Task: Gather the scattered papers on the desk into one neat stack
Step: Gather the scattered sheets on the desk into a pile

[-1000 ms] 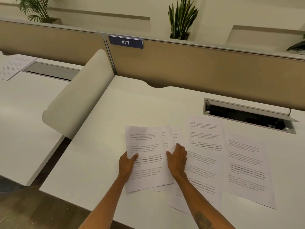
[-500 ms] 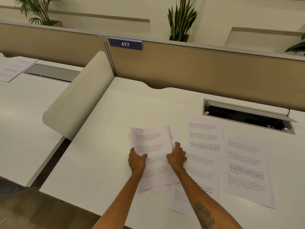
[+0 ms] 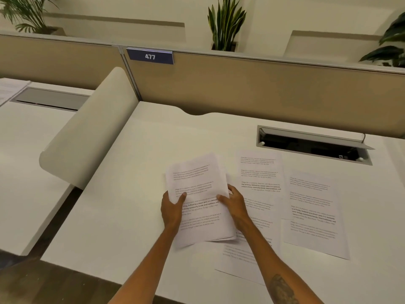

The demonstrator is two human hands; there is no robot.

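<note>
A small bundle of printed white sheets (image 3: 198,187) is lifted at a slight tilt over the white desk (image 3: 122,216). My left hand (image 3: 172,208) grips its left edge, thumb on top. My right hand (image 3: 235,204) holds its right edge, thumb pressed on the page. More printed sheets lie flat to the right: one upright sheet (image 3: 259,172), one farther right (image 3: 313,213), and a lower sheet (image 3: 243,260) partly under my right forearm and the bundle.
An open cable tray (image 3: 313,145) is recessed into the desk at the back right. A beige partition (image 3: 263,88) with a "477" tag (image 3: 150,56) runs behind. A curved cream divider (image 3: 89,132) separates the neighbouring desk, where another paper (image 3: 11,88) lies.
Both hands closed onto the leftmost sheets and raised them off the desk as one bundle, shifting slightly right. The sheets on the right stayed flat.
</note>
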